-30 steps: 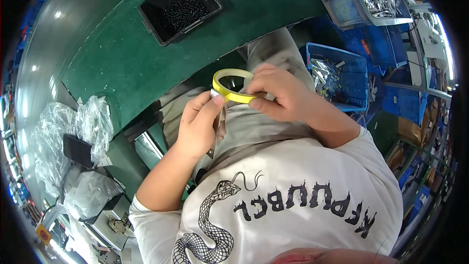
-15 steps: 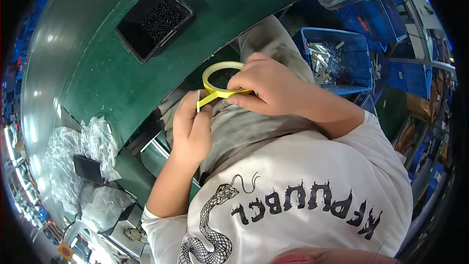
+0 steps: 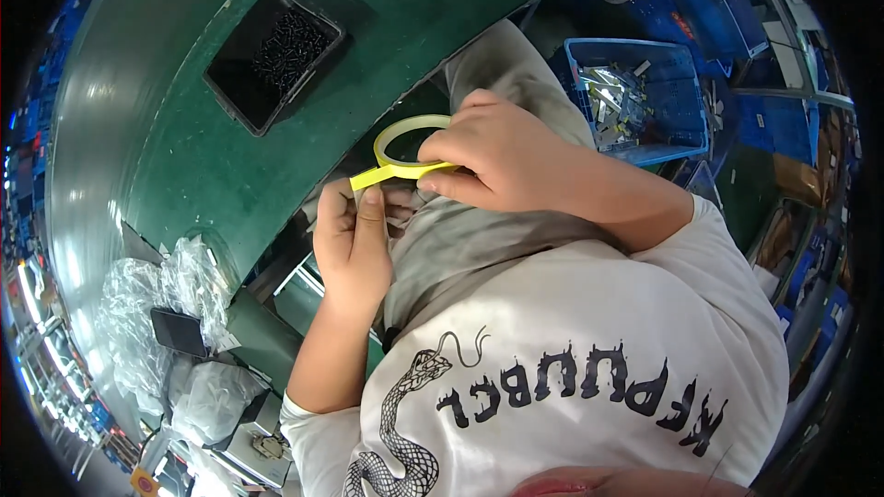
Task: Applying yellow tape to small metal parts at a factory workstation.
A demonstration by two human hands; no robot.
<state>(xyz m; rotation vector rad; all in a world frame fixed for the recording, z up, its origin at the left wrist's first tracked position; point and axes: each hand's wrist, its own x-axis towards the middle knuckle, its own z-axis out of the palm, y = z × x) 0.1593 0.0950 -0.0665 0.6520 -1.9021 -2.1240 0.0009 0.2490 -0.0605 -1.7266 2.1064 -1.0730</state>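
The person's right hand (image 3: pixel 488 152) grips a yellow tape roll (image 3: pixel 405 170), its thumb beneath the band and its fingers over the ring's near side. The roll sits above the lap, just off the edge of the green bench (image 3: pixel 221 175), with 1 short loose strip (image 3: pixel 368 177) reaching toward the left hand (image 3: pixel 354 239). That hand's fingers are bent, thumb tip at the strip's lower edge; whether they pinch it cannot be told. The step looks like managing the free end, and it would go best with the roll held steady, the strip kept flat and lightly taut between the 2 hands, and fingertips off the sticky face so nothing folds or twists.
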